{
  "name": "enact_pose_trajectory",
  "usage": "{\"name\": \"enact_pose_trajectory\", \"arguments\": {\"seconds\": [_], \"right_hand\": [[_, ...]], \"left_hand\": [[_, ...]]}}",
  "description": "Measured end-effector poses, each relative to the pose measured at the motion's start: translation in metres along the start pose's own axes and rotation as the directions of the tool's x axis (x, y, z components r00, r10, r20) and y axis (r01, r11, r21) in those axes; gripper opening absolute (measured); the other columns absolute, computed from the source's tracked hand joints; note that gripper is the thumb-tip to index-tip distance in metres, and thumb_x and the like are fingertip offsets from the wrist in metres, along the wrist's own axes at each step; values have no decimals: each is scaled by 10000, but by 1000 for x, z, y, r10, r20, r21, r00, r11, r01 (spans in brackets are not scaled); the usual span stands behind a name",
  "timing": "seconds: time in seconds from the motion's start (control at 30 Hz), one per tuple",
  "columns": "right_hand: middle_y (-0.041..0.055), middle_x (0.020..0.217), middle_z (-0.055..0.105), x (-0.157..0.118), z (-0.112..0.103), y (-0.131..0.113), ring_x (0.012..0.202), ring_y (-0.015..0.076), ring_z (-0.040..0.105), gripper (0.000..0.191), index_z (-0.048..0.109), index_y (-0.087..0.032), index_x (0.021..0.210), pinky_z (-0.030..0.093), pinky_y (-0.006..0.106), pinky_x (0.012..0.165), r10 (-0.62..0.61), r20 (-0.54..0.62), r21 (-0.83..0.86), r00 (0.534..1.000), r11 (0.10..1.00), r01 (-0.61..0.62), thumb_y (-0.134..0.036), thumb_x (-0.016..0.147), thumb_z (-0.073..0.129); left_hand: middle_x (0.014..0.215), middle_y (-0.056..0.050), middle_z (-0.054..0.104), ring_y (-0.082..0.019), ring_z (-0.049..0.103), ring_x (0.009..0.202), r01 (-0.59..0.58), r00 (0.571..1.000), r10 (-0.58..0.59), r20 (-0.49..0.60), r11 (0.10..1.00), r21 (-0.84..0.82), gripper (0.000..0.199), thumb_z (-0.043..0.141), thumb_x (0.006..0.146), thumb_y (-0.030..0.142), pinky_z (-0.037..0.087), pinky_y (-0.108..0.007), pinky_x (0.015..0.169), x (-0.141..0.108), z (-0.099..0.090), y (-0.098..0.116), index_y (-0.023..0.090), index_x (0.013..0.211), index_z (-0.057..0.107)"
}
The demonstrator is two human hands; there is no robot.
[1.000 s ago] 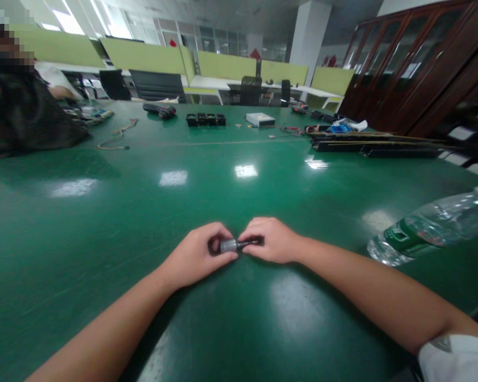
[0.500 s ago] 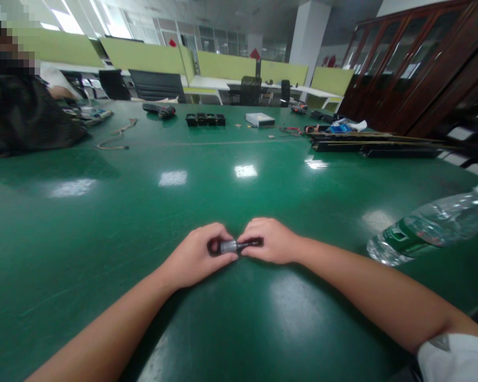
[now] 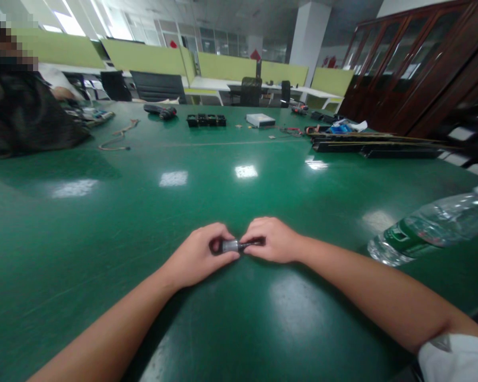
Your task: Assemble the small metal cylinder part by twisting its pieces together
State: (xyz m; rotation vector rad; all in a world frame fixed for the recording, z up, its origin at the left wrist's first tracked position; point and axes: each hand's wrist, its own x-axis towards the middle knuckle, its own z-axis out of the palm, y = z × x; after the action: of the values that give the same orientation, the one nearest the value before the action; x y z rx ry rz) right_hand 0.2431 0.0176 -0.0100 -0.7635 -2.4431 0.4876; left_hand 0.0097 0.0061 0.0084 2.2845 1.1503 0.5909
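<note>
Near the front middle of the green table (image 3: 223,329), a small silver-and-black cylinder (image 3: 230,245) lies level between my hands; its exact kind is too small to make out. My left hand (image 3: 199,254) has thumb and fingers closed round its thicker end, where a silver band shows. At the other side, my right hand (image 3: 273,240) pinches the thin dark part that sticks out to the right. The fingers cover both ends of the piece. Both hands rest low, at or just over the tabletop.
A clear plastic bottle (image 3: 426,228) lies at the right. Farther back are black rails (image 3: 374,146), a white box (image 3: 259,120), a row of black blocks (image 3: 206,120), a power drill (image 3: 160,111) and a cord (image 3: 117,139). Another person (image 3: 19,111) is at the far left.
Almost nothing differs. Both hands and the cylinder appear a few pixels farther right, as does most of the scene; the grips are the same.
</note>
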Motion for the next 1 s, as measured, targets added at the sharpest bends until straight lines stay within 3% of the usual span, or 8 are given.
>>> {"name": "enact_pose_trajectory", "arguments": {"seconds": [1.0], "right_hand": [[46,817,720,-1,-2,2,760,165,638,133,742,-166,905,485,282,748,11,-19,32,1000,999,-11,-194,781,703]], "left_hand": [[725,15,616,-156,565,662,-5,1000,5,14,1000,1,229,704,795,411,411,-248,606,0,-1,1,199,871,662]]}}
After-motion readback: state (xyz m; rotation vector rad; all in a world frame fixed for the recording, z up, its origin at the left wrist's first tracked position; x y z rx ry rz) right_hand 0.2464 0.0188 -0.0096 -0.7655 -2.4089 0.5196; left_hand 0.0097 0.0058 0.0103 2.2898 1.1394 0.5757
